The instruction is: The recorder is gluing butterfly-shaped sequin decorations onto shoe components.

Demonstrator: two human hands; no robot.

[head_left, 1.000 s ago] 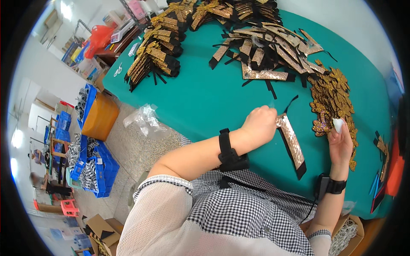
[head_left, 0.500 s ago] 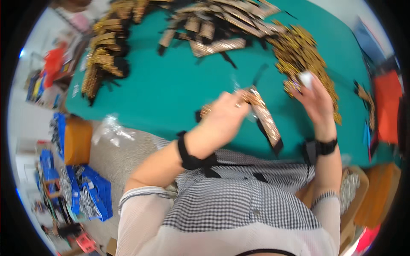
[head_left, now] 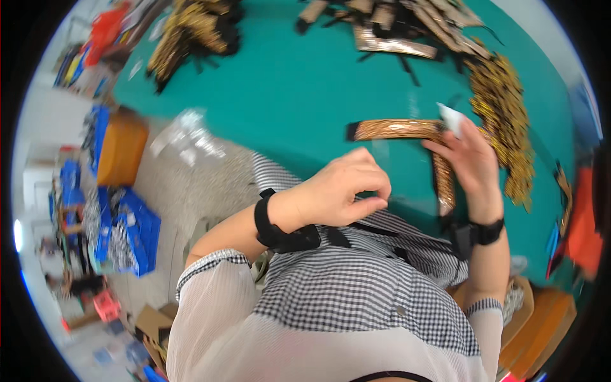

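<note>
My right hand (head_left: 474,159) has a small white piece (head_left: 450,118), like folded paper, between its upper fingers, with the thumb stretched out to the left. Under that thumb lies a copper-gold shiny strip (head_left: 398,129) with black ends, bent so that one leg runs left and the other runs down towards me. Whether the thumb touches it I cannot tell. In front of my body, my left hand (head_left: 350,188) hovers near the table's front edge. Its fingers are curled in a pinch, and anything between them is too small or hidden to make out.
Gold strips lie in a long pile (head_left: 506,121) on the green table (head_left: 286,83), right of my right hand. Farther back are a heap of rose-gold strips (head_left: 394,44) and a gold bundle (head_left: 197,28). Clear plastic (head_left: 191,137) hangs at the left edge; blue crates (head_left: 137,229) stand below.
My left hand has let go of the copper-gold strip and drawn back towards my body. The strip now lies beside my right hand, which still holds the white piece. The view has shifted left.
</note>
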